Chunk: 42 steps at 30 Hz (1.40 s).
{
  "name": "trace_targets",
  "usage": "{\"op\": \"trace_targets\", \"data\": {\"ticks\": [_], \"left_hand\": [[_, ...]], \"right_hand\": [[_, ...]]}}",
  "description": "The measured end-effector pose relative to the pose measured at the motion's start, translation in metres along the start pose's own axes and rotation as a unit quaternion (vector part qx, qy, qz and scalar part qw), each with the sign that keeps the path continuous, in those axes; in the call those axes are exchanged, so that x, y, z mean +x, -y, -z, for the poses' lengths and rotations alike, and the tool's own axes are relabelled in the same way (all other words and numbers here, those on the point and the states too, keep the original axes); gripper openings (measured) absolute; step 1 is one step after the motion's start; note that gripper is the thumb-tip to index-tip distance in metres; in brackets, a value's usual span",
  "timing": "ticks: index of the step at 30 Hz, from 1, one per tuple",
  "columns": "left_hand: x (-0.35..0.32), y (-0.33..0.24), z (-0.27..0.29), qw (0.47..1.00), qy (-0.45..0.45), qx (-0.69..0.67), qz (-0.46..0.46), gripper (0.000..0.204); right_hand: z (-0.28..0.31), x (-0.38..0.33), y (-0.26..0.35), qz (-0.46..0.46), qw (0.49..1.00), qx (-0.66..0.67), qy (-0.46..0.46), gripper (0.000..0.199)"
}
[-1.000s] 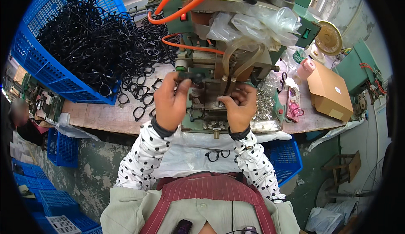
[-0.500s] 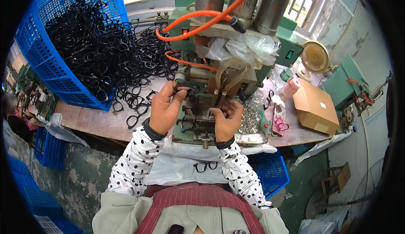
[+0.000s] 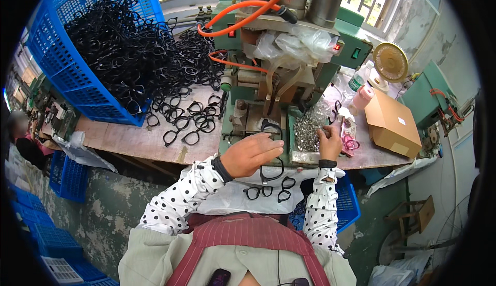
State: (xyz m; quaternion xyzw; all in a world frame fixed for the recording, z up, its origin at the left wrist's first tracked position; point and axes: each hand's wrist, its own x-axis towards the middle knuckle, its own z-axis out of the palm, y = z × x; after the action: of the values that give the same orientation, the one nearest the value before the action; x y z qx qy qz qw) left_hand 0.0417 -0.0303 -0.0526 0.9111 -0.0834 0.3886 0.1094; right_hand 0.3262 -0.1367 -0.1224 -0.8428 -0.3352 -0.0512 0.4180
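Observation:
My left hand (image 3: 252,155) is in front of the press, its fingers closed on a black eyeglass frame (image 3: 273,173). One rim of that frame shows above the fingers and the other below. Over at the right, my right hand (image 3: 329,142) is pinched at the edge of a pile of small shiny metal parts (image 3: 307,132); whatever the fingertips hold is too small to make out. Behind the left hand stands the green press (image 3: 239,87) with its metal work block. Other black eyeglass frames (image 3: 252,193) lie on the white sheet over my lap.
A blue crate (image 3: 77,100) at the left spills many black frames (image 3: 191,123) onto the table. Right of the metal parts are a phone-like pink case (image 3: 347,131), a pink bottle (image 3: 363,96), a cardboard box (image 3: 390,123) and a round fan (image 3: 390,62). Orange hoses (image 3: 235,25) cross the press.
My left hand has come from the press toward me. My right hand has left the press and moved right to the metal parts. Another frame now lies on the white sheet.

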Motion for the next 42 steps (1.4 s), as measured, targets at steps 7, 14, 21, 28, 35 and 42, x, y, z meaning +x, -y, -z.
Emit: {"op": "trace_targets", "data": {"ticks": [7,14,21,28,35,42], "left_hand": [[0.005,-0.009,0.005,1.000,0.012,-0.004,0.024,0.054],[0.000,-0.018,0.001,0.998,0.001,0.036,0.058,0.051],[-0.098,0.059,0.035,0.932,-0.125,0.221,0.260,0.044],[-0.198,0.197,0.099,0.582,-0.095,0.385,0.710,0.063],[-0.237,0.272,0.095,0.643,-0.129,0.290,0.697,0.068],[-0.180,0.218,0.040,0.830,-0.018,0.207,0.517,0.066]], "right_hand": [[-0.026,-0.019,-0.012,0.155,0.986,-0.040,-0.053,0.015],[-0.023,-0.020,-0.012,0.066,0.994,0.066,-0.058,0.013],[-0.022,-0.029,-0.008,0.073,0.991,0.066,-0.095,0.013],[-0.020,-0.030,-0.003,0.085,0.992,0.057,-0.070,0.011],[-0.020,-0.031,-0.001,0.089,0.990,0.084,-0.074,0.011],[-0.015,-0.021,0.035,0.083,0.982,0.152,-0.079,0.013]]}}
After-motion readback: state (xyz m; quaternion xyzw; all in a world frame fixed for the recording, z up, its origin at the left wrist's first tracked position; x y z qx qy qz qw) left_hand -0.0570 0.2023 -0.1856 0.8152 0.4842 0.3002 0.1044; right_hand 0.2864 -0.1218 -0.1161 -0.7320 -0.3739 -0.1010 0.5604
